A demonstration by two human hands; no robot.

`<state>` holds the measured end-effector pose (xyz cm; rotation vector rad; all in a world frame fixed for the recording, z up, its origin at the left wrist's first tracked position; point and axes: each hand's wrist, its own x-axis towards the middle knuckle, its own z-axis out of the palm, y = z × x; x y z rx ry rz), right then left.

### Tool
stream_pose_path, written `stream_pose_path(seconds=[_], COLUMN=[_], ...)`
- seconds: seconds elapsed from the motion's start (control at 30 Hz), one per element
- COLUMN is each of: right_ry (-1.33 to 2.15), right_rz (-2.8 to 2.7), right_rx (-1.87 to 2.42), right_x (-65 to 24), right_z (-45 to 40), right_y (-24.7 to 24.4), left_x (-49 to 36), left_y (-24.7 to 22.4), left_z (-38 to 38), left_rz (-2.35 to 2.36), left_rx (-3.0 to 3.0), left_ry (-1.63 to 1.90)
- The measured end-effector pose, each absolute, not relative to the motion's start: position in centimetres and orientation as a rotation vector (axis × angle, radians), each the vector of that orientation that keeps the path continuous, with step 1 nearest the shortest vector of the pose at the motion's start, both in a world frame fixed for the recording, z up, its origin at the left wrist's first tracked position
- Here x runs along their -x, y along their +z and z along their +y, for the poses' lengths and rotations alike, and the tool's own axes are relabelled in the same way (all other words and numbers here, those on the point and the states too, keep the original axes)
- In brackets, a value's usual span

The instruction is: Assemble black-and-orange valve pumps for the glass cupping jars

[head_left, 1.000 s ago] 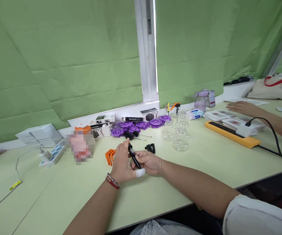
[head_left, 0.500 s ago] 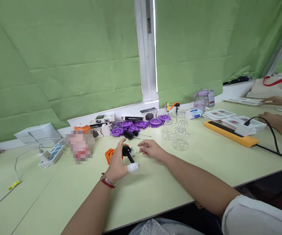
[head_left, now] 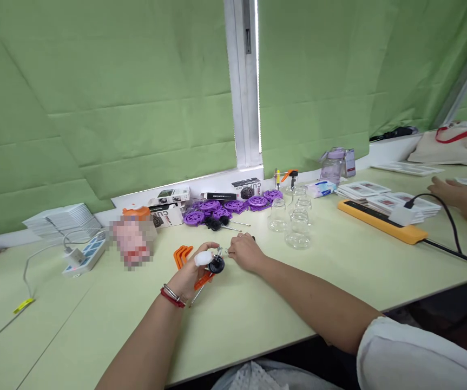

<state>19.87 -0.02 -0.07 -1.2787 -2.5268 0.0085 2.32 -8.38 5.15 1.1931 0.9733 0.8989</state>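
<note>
Black-and-orange plastic assembly (head_left: 217,265) sits in your left hand (head_left: 185,279); your right hand (head_left: 247,253), grip unclear, is at tiny silver metal pieces (head_left: 227,251), seemingly calling for fingertip precision

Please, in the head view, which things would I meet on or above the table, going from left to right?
White power strip, pixelated pink item, left hand, right hand, clear jars, orange power strip, another person's hand.

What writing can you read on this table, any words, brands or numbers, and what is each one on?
"CU", then unclear letters: white box under the window frame.
"HOLDER", small and faint: same box.
"CU", rest unclear: white box left of the purple parts.
Too small or blurred: black box, stacked cards, yellow cable tag.
</note>
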Motion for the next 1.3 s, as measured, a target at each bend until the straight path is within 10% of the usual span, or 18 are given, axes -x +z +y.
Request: stream_pose_path(seconds=[0.47, 0.83, 1.3], right_ry=[0.213, 1.545, 1.097], right_rz=[-2.357, -1.587, -1.963], right_rx=[1.174, 0.687, 0.6], right_x=[-20.0, -19.3, -19.2], right_z=[-0.7, -3.1, -3.4], right_y=[0.6, 2.1, 3.0], left_x=[-2.2, -2.3, -2.3], left_y=[5.1, 4.7, 4.4], left_z=[-7.9, -7.7, -7.6], left_rz=[1.098, 1.067, 1.105], left_rx=[-1.068, -1.081, -1.17], left_ry=[0.751, 0.729, 0.722])
